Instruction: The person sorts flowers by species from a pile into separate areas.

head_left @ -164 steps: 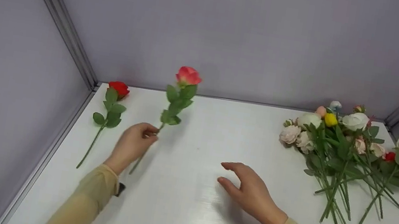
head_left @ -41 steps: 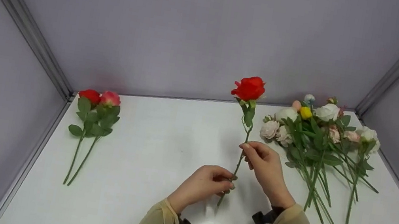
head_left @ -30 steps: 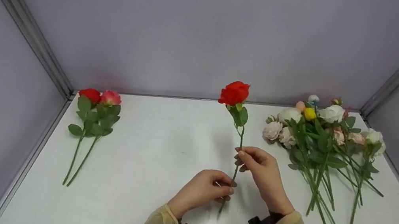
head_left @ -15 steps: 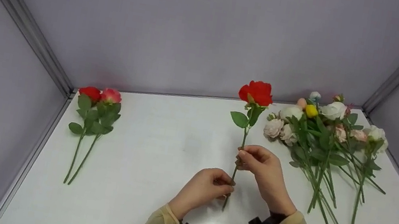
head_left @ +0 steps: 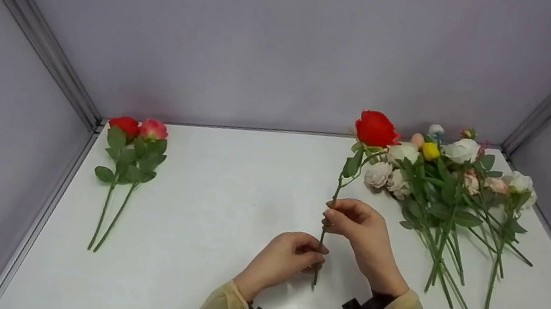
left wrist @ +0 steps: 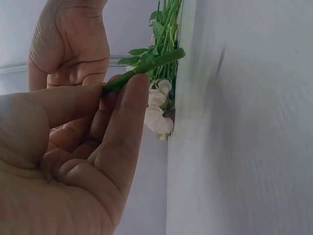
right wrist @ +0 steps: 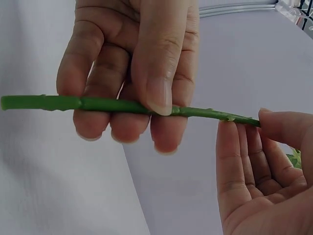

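Note:
Both hands hold one red rose (head_left: 376,129) above the table, its bloom up and leaning right. My left hand (head_left: 284,258) pinches the stem near its lower end between thumb and fingers. Higher up, my right hand (head_left: 362,232) pinches the same stem with thumb and fingertips. The cut end of the green stem (left wrist: 168,56) sticks out past the left fingers in the left wrist view. In the right wrist view the stem (right wrist: 44,102) runs bare between the two hands. Leaves hang just under the bloom.
A second red rose (head_left: 124,125) and a pink rose (head_left: 153,129) lie side by side at the table's left. On the right lies a pile of mixed flowers, with a white rose (head_left: 462,151) and a yellow tulip (head_left: 430,151). Walls (head_left: 293,41) enclose the back and sides.
Earlier my left hand held the pink rose, which now lies beside the left red one. Both hands now hold another red rose; its bloom has swung right over the last second while the hands barely moved.

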`<state>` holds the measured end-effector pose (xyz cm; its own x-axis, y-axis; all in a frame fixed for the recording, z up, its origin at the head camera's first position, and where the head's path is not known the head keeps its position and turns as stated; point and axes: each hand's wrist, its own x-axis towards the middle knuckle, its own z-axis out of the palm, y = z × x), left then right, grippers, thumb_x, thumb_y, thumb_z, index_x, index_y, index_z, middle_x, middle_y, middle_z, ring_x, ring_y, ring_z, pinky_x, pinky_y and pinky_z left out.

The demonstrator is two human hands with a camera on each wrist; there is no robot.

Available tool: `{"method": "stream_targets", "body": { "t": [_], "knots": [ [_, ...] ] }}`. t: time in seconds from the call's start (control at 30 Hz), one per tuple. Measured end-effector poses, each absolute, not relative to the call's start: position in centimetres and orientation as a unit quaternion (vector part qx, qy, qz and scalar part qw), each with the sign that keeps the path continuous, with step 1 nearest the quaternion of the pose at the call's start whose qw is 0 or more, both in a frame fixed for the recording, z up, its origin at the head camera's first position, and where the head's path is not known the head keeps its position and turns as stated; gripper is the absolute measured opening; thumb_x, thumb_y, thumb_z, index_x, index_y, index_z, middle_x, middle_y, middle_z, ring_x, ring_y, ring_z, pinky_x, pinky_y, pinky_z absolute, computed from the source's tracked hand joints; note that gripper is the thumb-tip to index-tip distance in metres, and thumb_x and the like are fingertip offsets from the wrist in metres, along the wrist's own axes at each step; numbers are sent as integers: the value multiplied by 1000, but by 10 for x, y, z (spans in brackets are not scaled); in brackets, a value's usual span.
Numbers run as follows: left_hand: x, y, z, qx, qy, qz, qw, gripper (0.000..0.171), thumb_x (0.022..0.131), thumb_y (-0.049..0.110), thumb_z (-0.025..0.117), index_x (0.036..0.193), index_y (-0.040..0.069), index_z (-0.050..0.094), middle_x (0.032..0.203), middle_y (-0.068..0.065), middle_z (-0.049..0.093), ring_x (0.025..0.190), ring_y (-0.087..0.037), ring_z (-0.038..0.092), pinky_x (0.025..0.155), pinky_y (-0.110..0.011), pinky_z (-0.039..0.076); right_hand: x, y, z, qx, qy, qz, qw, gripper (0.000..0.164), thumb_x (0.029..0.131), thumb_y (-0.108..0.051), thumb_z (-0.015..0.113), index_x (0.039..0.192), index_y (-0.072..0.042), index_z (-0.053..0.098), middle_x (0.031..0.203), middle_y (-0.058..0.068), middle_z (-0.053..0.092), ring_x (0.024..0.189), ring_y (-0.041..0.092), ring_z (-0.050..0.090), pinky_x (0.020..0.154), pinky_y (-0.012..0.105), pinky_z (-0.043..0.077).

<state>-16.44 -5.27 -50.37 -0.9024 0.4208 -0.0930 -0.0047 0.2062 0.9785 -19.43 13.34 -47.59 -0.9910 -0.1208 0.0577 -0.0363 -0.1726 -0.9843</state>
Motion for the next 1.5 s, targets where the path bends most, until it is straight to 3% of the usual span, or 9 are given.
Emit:
{"method": "stream_targets", "body": {
  "t": [0.3, 0.47, 0.67, 0.83, 1.0, 1.23, 1.5],
  "knots": [
    [-162, -60, -498, 143, 727, 654, 153, 14, 97, 11, 72, 109, 6, 76, 102, -3, 75, 88, -14, 72, 77, -30, 61, -193, 131, -469, -52, 633, -772, 26, 31, 94, -12, 77, 115, 9, 68, 110, 25, 67, 91, 29, 71, 85, 44, 60],
    [-161, -92, -489, 140, 789, 586, 116, 14, 97, 16, 73, 109, 11, 77, 98, 5, 74, 85, -9, 70, 76, -27, 59, -194, 123, -475, -75, 658, -748, 45, 34, 98, -19, 73, 121, 4, 68, 109, 21, 70, 98, 32, 70, 88, 44, 59],
    [-162, -196, -485, 63, 892, 445, 43, 11, 96, 11, 72, 106, 7, 77, 93, -1, 73, 78, -13, 66, 70, -34, 56, -191, 100, -487, -191, 838, -508, 51, 47, 101, -43, 64, 142, -18, 61, 133, 3, 65, 122, 23, 62, 102, 43, 51],
    [-159, -306, -485, -24, 957, 289, -11, 15, 97, 9, 69, 108, 1, 76, 101, -13, 74, 91, -28, 68, 81, -47, 55, -191, 70, -490, -350, 913, -211, -5, 70, 102, -56, 55, 159, -19, 38, 160, 8, 41, 149, 30, 34, 120, 51, 29],
    [-157, -377, -485, -89, 971, 222, -8, 21, 100, 9, 62, 113, -5, 72, 108, -23, 71, 92, -37, 67, 78, -53, 54, -189, 27, -488, -444, 892, -87, -16, 75, 103, -61, 49, 163, -22, 29, 166, 10, 29, 154, 35, 17, 123, 57, 14],
    [-169, -393, -501, -118, 967, 226, 5, 25, 99, 8, 57, 113, -8, 70, 111, -27, 70, 93, -41, 67, 77, -55, 55, -176, -5, -491, -474, 876, -85, -2, 70, 104, -61, 43, 162, -23, 33, 164, 9, 33, 155, 35, 16, 123, 57, 12],
    [-169, -392, -509, -125, 962, 242, 11, 27, 98, 9, 60, 115, -11, 67, 112, -29, 68, 97, -44, 66, 80, -55, 54, -172, 7, -498, -460, 884, -76, 21, 66, 105, -57, 48, 159, -20, 39, 163, 10, 36, 154, 36, 17, 123, 57, 14]
  ]
}}
